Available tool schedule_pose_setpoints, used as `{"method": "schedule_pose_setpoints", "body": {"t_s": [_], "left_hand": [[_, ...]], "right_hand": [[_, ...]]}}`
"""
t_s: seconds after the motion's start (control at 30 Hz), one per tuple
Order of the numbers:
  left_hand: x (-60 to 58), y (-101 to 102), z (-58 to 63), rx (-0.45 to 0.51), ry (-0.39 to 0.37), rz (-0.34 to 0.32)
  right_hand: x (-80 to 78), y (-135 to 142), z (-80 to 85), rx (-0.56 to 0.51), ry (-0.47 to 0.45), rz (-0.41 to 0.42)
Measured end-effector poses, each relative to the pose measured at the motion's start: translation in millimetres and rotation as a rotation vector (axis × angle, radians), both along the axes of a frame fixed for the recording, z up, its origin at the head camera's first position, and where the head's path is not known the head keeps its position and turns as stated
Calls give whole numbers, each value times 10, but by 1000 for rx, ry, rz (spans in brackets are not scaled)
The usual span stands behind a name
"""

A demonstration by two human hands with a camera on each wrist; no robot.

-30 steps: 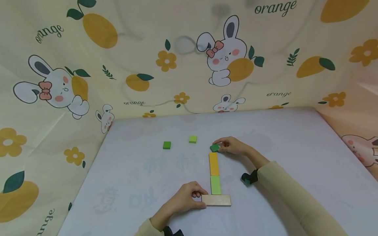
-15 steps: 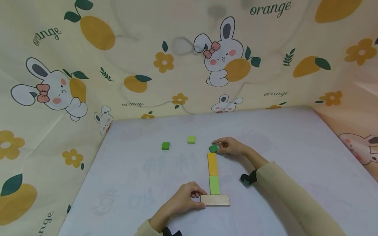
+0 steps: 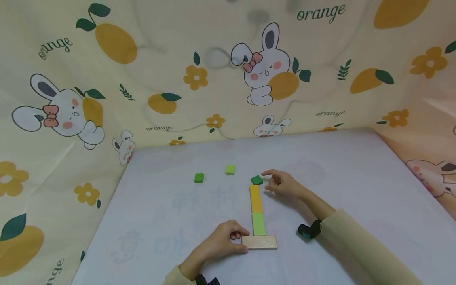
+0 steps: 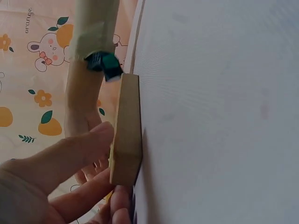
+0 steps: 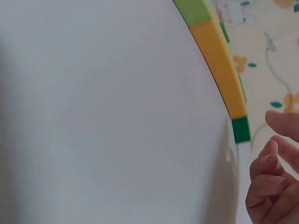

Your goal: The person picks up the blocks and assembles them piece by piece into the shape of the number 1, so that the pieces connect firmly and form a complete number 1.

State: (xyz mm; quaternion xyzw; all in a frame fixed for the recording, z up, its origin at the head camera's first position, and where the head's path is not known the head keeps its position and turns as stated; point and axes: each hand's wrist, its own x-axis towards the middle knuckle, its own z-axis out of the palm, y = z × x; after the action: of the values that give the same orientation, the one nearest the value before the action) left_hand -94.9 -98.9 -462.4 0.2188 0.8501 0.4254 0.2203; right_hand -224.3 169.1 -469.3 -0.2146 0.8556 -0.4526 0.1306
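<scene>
My left hand (image 3: 225, 238) pinches the left end of a plain wooden block (image 3: 261, 242), thumb on the near side and fingertips on the far side. Above that block's middle a light green block (image 3: 258, 225) and a longer yellow block (image 3: 255, 199) run in a line away from me. At the yellow block's far end sits a dark green square block (image 3: 257, 180), turned slightly askew. My right hand (image 3: 284, 184) is just right of the green block, thumb and index finger apart with nothing between them. The right wrist view shows its other fingers loosely curled.
Two more small square blocks lie further left on the white table (image 3: 160, 221): a green one (image 3: 199, 178) and a light green one (image 3: 230, 170). A patterned cloth (image 3: 213, 91) with rabbits and oranges rises behind the table and on both sides.
My right hand has let go of the dark green block and drawn back a little to the right and nearer. The left hand keeps its hold on the wooden block.
</scene>
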Motion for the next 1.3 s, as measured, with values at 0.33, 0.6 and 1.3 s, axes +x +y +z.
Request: {"method": "schedule_pose_setpoints", "body": {"t_s": [0.33, 0.6, 1.3], "left_hand": [[-38, -27, 10, 50, -25, 40], [-165, -71, -24, 78, 49, 108], [-798, -109, -62, 126, 287, 361]], "right_hand": [[345, -1, -10, -68, -15, 37], [667, 7, -20, -125, -72, 111], [1193, -102, -48, -163, -103, 166]]}}
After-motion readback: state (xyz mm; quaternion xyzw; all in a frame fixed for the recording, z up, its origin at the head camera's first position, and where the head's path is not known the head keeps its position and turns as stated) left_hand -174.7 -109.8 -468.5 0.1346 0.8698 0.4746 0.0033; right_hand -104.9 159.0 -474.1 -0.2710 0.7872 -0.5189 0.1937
